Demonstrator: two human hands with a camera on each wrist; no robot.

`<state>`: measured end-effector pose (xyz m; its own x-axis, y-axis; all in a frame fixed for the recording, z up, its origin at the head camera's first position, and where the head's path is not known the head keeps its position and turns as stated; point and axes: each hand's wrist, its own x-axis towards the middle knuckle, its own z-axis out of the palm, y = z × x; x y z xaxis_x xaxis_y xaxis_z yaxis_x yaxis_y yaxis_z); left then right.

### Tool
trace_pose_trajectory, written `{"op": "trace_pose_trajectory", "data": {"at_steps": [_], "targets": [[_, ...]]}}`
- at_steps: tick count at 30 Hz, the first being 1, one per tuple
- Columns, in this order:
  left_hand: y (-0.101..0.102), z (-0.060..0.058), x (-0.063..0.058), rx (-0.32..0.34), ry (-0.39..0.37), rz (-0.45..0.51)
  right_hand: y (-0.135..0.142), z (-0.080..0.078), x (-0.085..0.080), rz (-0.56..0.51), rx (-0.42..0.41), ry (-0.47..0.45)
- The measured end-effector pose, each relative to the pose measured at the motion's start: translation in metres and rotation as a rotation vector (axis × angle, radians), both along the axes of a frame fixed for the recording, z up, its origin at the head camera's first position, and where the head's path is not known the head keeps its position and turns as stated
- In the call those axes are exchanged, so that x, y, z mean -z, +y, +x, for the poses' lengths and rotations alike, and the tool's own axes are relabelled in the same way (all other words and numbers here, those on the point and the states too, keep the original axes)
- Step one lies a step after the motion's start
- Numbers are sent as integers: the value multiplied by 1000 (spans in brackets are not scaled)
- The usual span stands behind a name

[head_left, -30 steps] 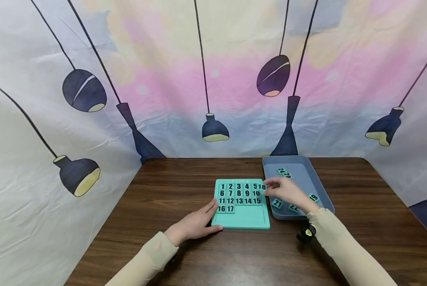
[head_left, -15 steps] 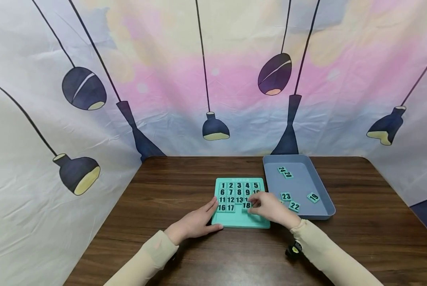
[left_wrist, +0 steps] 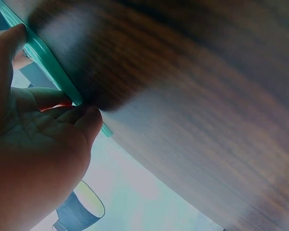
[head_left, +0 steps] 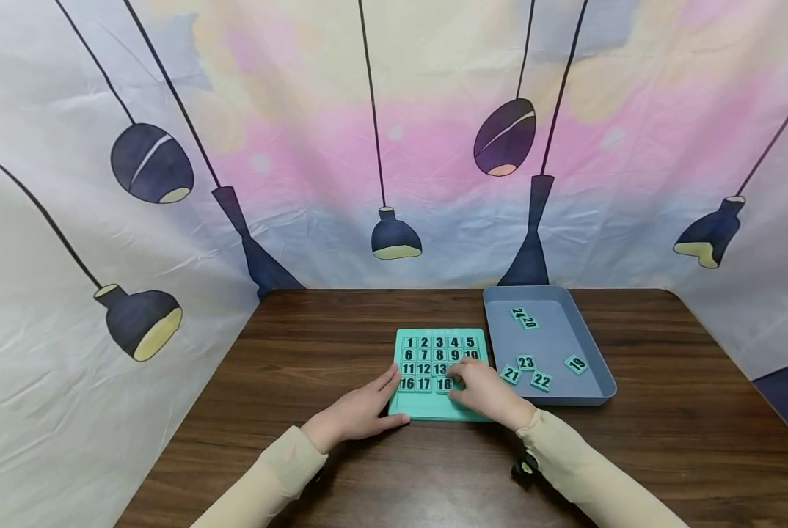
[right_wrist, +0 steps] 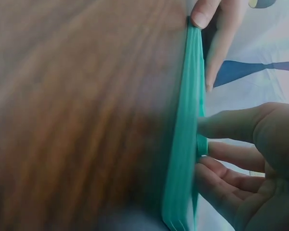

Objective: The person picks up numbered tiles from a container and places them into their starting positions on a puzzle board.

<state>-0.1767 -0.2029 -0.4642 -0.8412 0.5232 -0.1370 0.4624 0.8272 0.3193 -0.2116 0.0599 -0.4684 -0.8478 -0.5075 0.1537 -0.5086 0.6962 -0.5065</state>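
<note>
A turquoise number board (head_left: pixel 420 405) lies flat on the table, its upper rows holding tiles in order. Along its left edge rests my left hand (head_left: pixel 357 412), fingers extended on the side and thumb at the near corner. That thumb and the fingers also touch the board's rim in the left wrist view. My right hand (head_left: pixel 489 394) pinches the number 18 tile (head_left: pixel 443 384) just right of the number 17 tile (head_left: pixel 423 384). In the right wrist view a small green tile (right_wrist: pixel 201 145) sits between thumb and finger at the board's surface. Tiles 14 and 15 are hidden behind the right hand.
A grey-blue tray (head_left: pixel 588 330) stands right of the board. It holds loose number tiles, among them 19 (head_left: pixel 575 364), 22 (head_left: pixel 541 380) and 24 (head_left: pixel 518 313). Behind the wooden table (head_left: pixel 328 330) hangs a patterned cloth (head_left: pixel 328 147).
My right hand has carried the 18 tile from the board's upper right edge down and left to the fourth row, beside 17. The left hand has stayed at the board's edge.
</note>
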Motion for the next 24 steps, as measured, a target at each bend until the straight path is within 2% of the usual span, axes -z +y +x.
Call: {"op": "trace_pose_trajectory", "data": {"at_steps": [7, 13, 20, 24], "targets": [[-1, -1, 1, 1, 14, 5, -7, -1, 5, -42, -10, 35], [-1, -1, -1, 0, 14, 5, -9, -2, 3, -68, -10, -10], [-1, 0, 0, 9, 0, 1, -3, -1, -7, -90, -20, -82], [-1, 0, 0, 12, -7, 3, 8, -3, -18, -132, -16, -108]]}}
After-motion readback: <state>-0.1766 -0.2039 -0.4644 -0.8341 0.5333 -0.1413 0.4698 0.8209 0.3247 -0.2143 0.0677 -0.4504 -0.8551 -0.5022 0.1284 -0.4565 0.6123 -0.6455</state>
